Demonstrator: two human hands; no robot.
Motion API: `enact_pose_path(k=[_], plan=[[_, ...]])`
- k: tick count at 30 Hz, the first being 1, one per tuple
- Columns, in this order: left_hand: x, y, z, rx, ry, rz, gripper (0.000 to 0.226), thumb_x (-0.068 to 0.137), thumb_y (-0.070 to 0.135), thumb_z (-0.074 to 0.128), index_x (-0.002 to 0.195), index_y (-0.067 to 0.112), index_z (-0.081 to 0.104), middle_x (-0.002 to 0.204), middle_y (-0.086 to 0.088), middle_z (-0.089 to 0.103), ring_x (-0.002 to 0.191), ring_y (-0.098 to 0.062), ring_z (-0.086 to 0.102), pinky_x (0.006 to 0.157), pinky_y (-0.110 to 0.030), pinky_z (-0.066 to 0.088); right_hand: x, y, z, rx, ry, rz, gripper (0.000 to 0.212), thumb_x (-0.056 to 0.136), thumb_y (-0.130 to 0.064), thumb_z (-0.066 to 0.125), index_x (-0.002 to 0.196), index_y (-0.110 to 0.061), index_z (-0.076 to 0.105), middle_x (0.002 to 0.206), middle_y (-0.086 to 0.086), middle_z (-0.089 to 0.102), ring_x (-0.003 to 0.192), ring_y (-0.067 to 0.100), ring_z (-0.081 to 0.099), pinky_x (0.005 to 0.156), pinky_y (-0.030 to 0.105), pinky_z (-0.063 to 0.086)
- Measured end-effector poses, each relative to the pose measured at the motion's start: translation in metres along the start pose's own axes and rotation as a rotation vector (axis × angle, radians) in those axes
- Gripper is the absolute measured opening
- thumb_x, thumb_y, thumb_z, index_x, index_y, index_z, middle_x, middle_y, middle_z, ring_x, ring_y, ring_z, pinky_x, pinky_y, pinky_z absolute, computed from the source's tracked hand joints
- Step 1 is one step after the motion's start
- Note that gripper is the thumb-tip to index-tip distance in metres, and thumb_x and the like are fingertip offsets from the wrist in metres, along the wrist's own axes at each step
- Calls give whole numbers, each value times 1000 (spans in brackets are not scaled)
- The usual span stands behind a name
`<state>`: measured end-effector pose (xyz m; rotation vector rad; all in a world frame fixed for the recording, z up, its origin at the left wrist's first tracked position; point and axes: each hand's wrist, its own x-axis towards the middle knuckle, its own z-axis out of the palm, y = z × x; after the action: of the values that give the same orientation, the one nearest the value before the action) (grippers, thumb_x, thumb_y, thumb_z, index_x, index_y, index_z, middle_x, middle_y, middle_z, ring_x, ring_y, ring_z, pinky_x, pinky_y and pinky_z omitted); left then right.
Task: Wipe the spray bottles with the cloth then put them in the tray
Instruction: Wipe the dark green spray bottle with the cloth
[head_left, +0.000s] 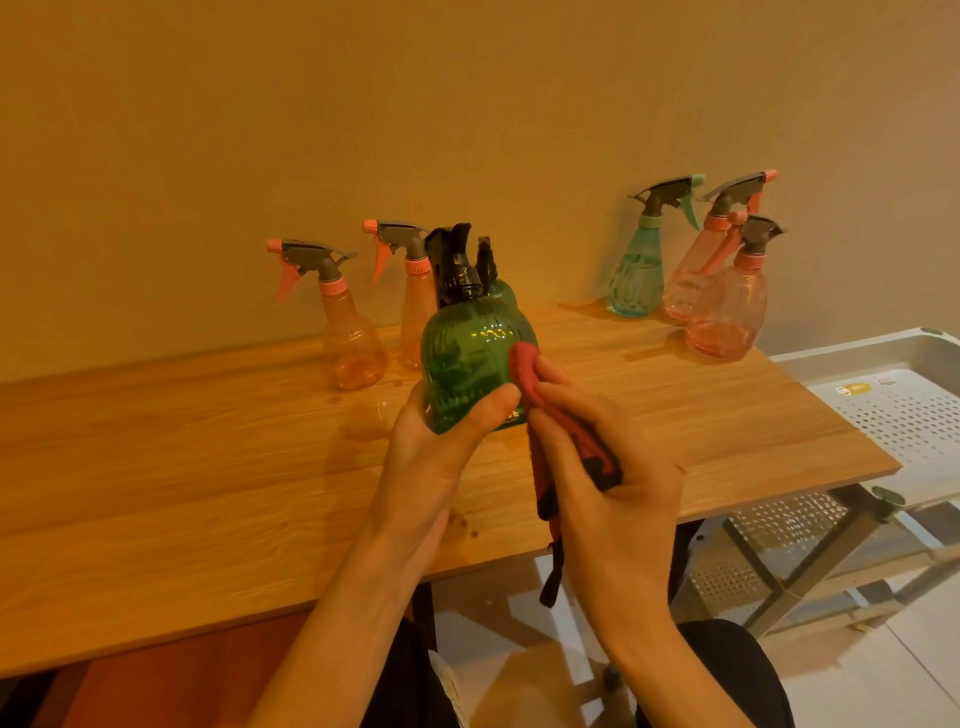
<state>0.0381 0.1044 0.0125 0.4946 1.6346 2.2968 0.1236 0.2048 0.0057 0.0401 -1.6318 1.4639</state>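
From the head camera, the left hand (441, 441) is wrapped around the base of a green spray bottle (475, 358) with a black trigger head, holding it upright above the wooden counter (208, 467). The right hand (608, 483) pinches a red cloth (530, 374) against the bottle's right side, fingers curled round the fabric, and a loose end hangs down past the counter's edge. Along the wall stand two orange bottles (348, 332) to the left and, partly hidden behind the green one, another green bottle (501, 291). To the right stand a teal bottle (638, 270) and two pink bottles (727, 306) close together. A white perforated tray (904, 410) sits just beside the counter's right end.
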Motion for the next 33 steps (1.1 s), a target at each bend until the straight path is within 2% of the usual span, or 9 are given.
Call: enact_pose_path(k=[4, 7, 10, 12, 16, 19, 25, 31, 33], plan=[[-1, 1, -1, -106, -47, -39, 77, 56, 37, 96, 123, 12, 67, 112, -5, 76, 105, -15, 72, 82, -23, 57, -1, 8, 1, -193, -114, -242, 35, 90, 2, 70, 125, 1, 64, 137, 10, 62, 137, 25, 52, 112, 42, 45], [-1, 3, -3, -123, -41, -31, 72, 57, 35, 96, 120, 12, 68, 112, -5, 76, 105, -15, 72, 82, -24, 58, 2, 18, -8, -302, -209, -341, 38, 93, 1, 64, 131, 5, 59, 143, 15, 56, 141, 28, 47, 114, 45, 42], [1, 2, -3, -132, -14, -20, 70, 63, 29, 83, 128, 11, 64, 120, -7, 74, 114, -20, 70, 93, -32, 59, 6, 22, -16, -226, -139, -202, 38, 96, -1, 61, 134, 1, 58, 142, 10, 58, 138, 22, 51, 113, 42, 44], [1, 2, -3, -134, 6, -8, 74, 62, 30, 82, 131, 11, 61, 121, -6, 74, 115, -20, 70, 91, -31, 59, 6, 20, -16, -146, -98, -94, 38, 98, -5, 59, 136, -3, 58, 142, 5, 59, 137, 17, 51, 112, 40, 44], [-1, 3, 2, -97, 4, 25, 74, 65, 31, 81, 133, 8, 61, 120, -6, 74, 114, -18, 70, 87, -26, 57, -2, 13, -6, -249, -131, -204, 35, 98, -1, 61, 133, 0, 60, 144, 8, 57, 142, 23, 45, 113, 43, 43], [-2, 3, 1, -102, -8, 22, 71, 66, 30, 80, 131, 6, 62, 116, -6, 75, 110, -17, 71, 83, -24, 57, -5, 11, -3, -318, -170, -285, 37, 95, 0, 60, 132, 1, 60, 145, 10, 55, 144, 24, 42, 116, 36, 39], [-1, 5, 1, -103, 5, 25, 78, 62, 31, 81, 133, 7, 60, 119, -6, 74, 113, -18, 70, 85, -25, 57, 1, 14, -11, -143, -81, -83, 39, 99, -12, 56, 138, -8, 56, 146, 4, 56, 141, 17, 46, 115, 37, 40], [0, 4, 3, -76, 19, 42, 75, 67, 33, 80, 134, 5, 61, 119, -7, 74, 114, -18, 70, 85, -24, 57, -7, 4, 1, -239, -162, -222, 35, 98, -4, 57, 133, -1, 60, 146, 8, 55, 144, 21, 43, 116, 33, 39], [0, 4, 1, -67, 13, 39, 76, 66, 33, 81, 134, 6, 60, 120, -7, 74, 114, -18, 69, 86, -25, 57, -7, 8, -2, -206, -151, -192, 37, 98, -3, 58, 135, -4, 59, 146, 7, 55, 143, 22, 44, 116, 34, 39]])
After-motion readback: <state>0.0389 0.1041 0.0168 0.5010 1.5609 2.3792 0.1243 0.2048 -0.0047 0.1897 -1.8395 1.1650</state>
